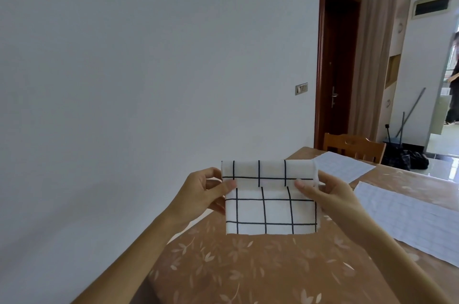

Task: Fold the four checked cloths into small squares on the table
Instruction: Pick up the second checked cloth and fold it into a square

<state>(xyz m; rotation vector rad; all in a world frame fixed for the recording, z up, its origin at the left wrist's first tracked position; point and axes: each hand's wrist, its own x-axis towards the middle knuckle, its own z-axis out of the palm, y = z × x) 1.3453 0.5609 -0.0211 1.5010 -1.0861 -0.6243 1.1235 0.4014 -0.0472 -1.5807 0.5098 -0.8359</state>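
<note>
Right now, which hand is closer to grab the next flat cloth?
Probably the right hand: both hands pinch the checked cloth, but the flat cloths lie on the table's right side.

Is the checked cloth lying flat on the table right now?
No, the checked cloth is held up in the air by the left hand and right hand, above the table.

Plain white wall [149, 67] w/ light switch [301, 89], dark wood door [337, 67], 1 wooden chair [354, 148] behind table [248, 266].

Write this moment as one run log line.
left hand: grips checked cloth | right hand: grips same cloth | cloth: partly folded, above table
</note>
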